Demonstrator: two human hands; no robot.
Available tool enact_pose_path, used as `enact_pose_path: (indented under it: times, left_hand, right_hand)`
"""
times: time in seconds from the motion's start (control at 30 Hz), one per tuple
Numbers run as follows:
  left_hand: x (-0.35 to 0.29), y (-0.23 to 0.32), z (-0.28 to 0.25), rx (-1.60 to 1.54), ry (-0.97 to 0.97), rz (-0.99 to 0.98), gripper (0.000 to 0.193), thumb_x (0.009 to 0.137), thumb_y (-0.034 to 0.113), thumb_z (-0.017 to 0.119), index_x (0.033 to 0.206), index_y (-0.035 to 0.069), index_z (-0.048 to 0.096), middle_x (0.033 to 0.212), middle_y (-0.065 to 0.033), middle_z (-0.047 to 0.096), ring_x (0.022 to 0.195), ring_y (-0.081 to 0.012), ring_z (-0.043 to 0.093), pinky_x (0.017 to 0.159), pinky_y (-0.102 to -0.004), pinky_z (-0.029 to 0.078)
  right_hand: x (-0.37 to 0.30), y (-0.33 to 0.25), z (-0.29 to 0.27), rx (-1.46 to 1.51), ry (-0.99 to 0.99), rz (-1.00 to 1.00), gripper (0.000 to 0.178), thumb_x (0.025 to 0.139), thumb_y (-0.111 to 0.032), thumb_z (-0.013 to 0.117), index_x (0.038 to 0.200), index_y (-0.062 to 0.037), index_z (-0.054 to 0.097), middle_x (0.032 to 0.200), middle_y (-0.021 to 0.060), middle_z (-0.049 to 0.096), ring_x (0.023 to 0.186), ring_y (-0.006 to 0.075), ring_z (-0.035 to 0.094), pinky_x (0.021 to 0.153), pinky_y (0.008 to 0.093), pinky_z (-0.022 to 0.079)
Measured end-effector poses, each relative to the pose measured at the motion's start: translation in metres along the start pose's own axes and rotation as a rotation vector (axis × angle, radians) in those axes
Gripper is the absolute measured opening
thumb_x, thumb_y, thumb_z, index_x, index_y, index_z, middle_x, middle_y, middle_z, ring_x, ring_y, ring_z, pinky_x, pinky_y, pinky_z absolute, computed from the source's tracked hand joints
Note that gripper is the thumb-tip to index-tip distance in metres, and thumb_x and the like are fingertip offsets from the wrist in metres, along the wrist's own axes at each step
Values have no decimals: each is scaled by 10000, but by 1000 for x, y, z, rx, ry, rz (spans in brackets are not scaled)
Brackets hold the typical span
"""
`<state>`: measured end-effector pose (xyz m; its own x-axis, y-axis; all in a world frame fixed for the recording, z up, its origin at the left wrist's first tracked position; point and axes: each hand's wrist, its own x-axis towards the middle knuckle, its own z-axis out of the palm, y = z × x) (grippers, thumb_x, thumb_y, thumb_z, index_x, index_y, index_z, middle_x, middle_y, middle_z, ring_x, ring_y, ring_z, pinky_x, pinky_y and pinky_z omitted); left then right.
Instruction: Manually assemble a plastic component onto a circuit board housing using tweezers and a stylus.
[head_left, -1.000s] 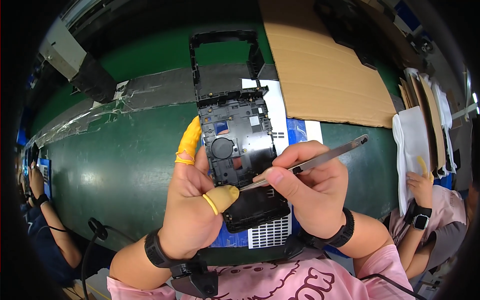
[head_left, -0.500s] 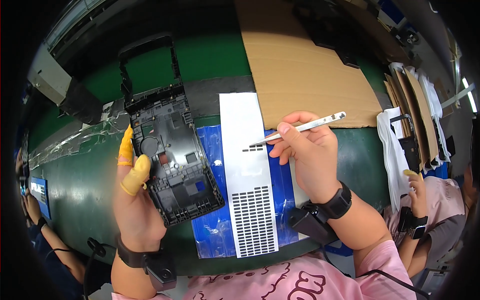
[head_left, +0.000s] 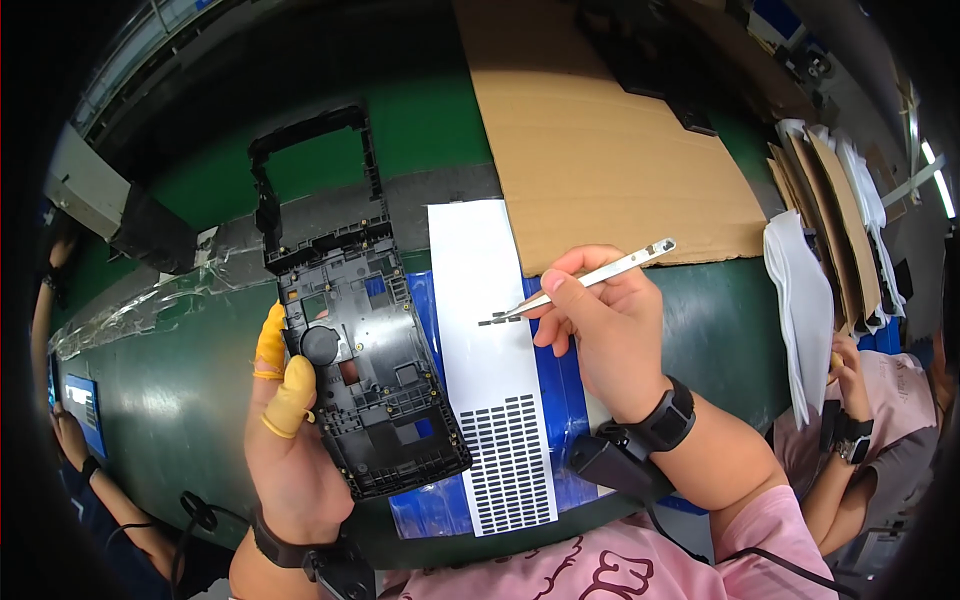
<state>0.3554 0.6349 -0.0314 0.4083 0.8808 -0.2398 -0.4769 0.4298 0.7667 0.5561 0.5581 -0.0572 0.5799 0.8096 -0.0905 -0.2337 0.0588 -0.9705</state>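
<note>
Through the head camera I have the left hand [head_left: 290, 460] clamped around a long black plastic housing with a hollow frame at its far end [head_left: 378, 335], the thumb in its yellow rubber finger cot [head_left: 292, 398] against the left edge; the housing sits left of the long white paper sheet [head_left: 475, 260], its lower right corner overlapping the sheet's edge in my view. The right hand [head_left: 610, 330] is pinched on slim silver metal tweezers [head_left: 612, 271], their points at a short row of small black rectangular pieces [head_left: 485, 323], well apart from the larger grid of similar black pieces [head_left: 505, 460] nearer the wearer; whether those points are together or gripping a piece, I cannot tell. To work cleanly I would lay the tips low, slip one under a short edge and lift at a shallow angle, squeezing lightly so the piece neither folds nor drags its neighbour. I would also want the housing steady and clear of the sheet, so no corner snags it on the shiny blue plastic-covered board [head_left: 567, 425]
</note>
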Motion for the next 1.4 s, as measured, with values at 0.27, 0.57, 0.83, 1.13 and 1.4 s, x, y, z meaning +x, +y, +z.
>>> enact_pose_path:
  times: [0.27, 0.57, 0.83, 1.13, 1.4]
  left_hand:
    - [-4, -1, 6, -49, -8, -67, 463, 841, 108, 518, 1274, 87, 354, 1093, -64, 520, 920, -163, 529, 807, -321, 470]
    - [-14, -7, 4, -142, -147, -182, 451, 834, 127, 536, 1258, 122, 381, 1151, -77, 503, 1010, -211, 512, 863, -370, 450]
    - [-25, -13, 11, -87, -198, -241, 492, 843, 146, 527, 1294, 124, 333, 1216, -96, 460, 1086, -240, 481, 922, -394, 402]
    - [-27, -18, 14, -116, -181, -248, 501, 834, 154, 538, 1292, 132, 338, 1221, -96, 460, 1106, -235, 470, 933, -394, 391]
    - [-27, -20, 13, -98, -174, -217, 481, 837, 149, 531, 1282, 133, 350, 1210, -102, 473, 1098, -243, 482, 924, -401, 401]
  right_hand:
    - [-2, -1, 2, -17, 0, 2, 95, 826, -42, 540, 896, 14, 511, 675, 83, 601, 514, 88, 556, 420, 168, 387]
    - [-48, -36, 16, 116, -139, -92, 172, 822, -19, 557, 983, 24, 512, 758, 98, 619, 543, 75, 534, 456, 175, 395]
    - [-58, -22, 33, 183, -213, -78, 193, 819, 6, 564, 1005, 33, 519, 783, 61, 597, 624, 46, 528, 505, 165, 404]
    - [-57, -16, 30, 166, -168, -54, 162, 823, -17, 569, 974, 22, 525, 762, 77, 613, 535, 33, 470, 456, 154, 364]
    - [-55, -15, 31, 206, -159, -77, 164, 817, -8, 573, 972, 22, 527, 739, 62, 600, 523, 35, 462, 452, 157, 358]
